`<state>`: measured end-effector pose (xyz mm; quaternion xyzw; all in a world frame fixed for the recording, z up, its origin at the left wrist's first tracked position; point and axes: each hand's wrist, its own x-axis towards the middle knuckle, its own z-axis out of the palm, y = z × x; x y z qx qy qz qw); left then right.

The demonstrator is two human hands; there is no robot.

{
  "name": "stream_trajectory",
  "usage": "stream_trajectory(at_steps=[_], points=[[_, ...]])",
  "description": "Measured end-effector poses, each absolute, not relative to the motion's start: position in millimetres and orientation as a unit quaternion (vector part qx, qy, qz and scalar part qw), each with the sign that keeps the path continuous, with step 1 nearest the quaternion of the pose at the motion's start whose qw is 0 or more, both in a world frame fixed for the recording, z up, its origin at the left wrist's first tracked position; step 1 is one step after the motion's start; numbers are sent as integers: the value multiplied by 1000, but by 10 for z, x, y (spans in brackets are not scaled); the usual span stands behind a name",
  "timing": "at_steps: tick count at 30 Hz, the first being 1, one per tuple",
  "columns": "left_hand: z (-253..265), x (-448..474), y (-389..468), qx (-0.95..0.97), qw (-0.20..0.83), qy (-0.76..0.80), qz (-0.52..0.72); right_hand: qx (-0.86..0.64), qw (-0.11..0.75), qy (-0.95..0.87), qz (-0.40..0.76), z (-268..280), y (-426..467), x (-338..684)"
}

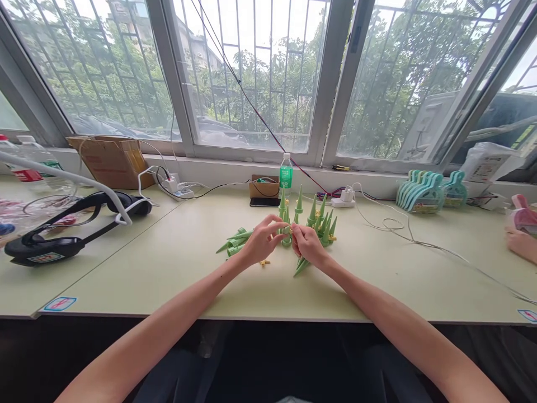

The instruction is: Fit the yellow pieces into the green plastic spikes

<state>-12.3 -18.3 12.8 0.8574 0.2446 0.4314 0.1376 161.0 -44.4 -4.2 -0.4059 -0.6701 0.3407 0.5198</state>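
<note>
Working over the pale surface (176, 285), I have little to stop anything round from rolling once it is knocked. The largest group on it, the green spikes (325, 228) standing points up, crowds right beside and behind my fingers; a careless knuckle could tip one, and being tall and narrow, it might take neighbours with it. My right hand (308, 243) is curled closed, thumb pressed down on what it pinches, while my left hand (263, 240) meets it with thumb and forefinger extended; I cannot tell whether those two fingertips grip anything. Just beyond my left hand, the lying spikes (237, 243) rest in a loose heap, and a sideways drift of my wrist could scatter them. One single spike (301, 267) lies on its side under my right wrist, where lowering that arm could shove it towards the near edge. Smaller again, the loose yellow piece (264, 262) sits below my left hand, easily brushed away unnoticed. Smallest is the yellowish bit (291, 228) at my right thumb, mostly hidden; squeezed off-centre, it could slip out and drop among the spikes.
</note>
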Motion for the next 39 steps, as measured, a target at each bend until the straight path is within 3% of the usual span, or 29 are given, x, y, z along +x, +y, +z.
stream_trajectory(at_steps=[10,17,39], points=[[198,-97,-207,775,266,321,474,-402,562,-653,310,6,-478,1615],[206,-87,-183,765,410,325,376,-396,530,-702,264,0,-499,1634],[292,-163,-239,770,399,322,379,-369,513,-717,295,17,-507,1646]])
